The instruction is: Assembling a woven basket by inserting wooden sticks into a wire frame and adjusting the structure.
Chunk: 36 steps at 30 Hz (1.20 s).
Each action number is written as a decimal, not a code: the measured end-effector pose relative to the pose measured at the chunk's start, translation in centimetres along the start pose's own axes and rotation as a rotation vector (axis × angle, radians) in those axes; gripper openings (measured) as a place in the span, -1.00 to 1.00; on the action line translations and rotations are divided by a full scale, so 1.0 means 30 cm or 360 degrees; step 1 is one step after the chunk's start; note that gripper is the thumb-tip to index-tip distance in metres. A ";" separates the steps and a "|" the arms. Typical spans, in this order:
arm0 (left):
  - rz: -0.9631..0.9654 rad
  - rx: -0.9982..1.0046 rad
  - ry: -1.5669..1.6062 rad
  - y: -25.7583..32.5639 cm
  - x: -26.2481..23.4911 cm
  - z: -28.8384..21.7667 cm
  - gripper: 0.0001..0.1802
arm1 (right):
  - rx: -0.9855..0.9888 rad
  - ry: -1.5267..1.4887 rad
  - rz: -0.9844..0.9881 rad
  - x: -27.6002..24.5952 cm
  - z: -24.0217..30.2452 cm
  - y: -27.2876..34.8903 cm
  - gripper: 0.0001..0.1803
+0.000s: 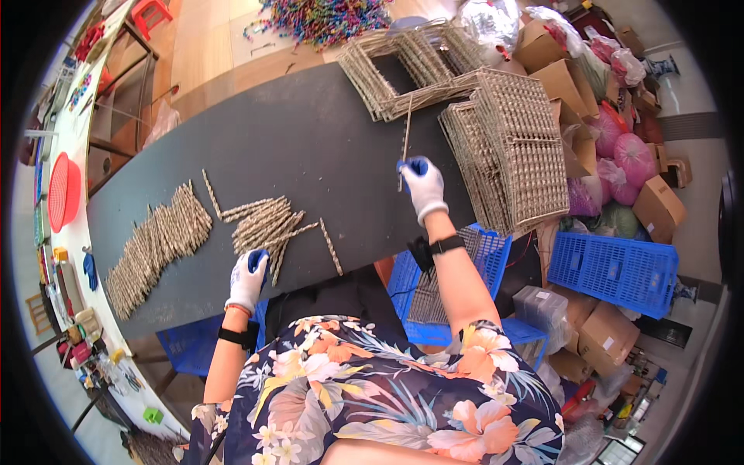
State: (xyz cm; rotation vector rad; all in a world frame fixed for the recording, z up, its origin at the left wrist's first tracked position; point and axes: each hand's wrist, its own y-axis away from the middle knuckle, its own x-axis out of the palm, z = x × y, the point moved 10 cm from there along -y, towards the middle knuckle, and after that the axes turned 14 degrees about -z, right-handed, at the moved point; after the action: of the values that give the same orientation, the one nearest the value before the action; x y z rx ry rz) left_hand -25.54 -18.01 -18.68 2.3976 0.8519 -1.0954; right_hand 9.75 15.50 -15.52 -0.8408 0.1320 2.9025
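My right hand [423,186], in a white glove with blue palm coating, is closed round a thin beige stick [407,124] held upright over the dark table. My left hand [248,280], gloved the same way, rests by the near table edge with fingers loosely bent apart, and no stick shows in it. Just beyond it lies a loose heap of twisted beige sticks [267,223]. One single stick [331,246] lies to the right of that heap. Farther left, a larger row of the same sticks [159,246] is spread out.
Woven beige panels [527,147] and open frames [411,66] are stacked at the table's right and far end. Blue crates [612,271] stand at the right, near cardboard boxes [659,208] and pink bags [634,159]. A red basket [64,192] is far left.
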 end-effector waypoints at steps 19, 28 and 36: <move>-0.0261 0.0015 -0.0252 0.072 -0.128 0.086 -0.66 | -0.0632 0.1449 0.1252 0.365 -0.069 0.614 -0.42; -0.0516 0.0276 -0.0391 0.000 -0.075 0.069 -0.59 | -0.0263 0.1307 0.1291 0.452 -0.131 0.722 -0.52; -0.0458 0.0251 -0.0638 -0.406 -0.081 0.154 -0.47 | 0.0334 0.1023 0.1582 0.564 -0.233 0.926 -0.49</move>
State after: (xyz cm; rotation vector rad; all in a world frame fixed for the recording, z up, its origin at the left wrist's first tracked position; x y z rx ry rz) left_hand -37.34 -12.32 -20.68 2.0977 1.0134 -1.7392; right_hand -4.55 -11.30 -29.09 -2.0992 1.1843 3.1084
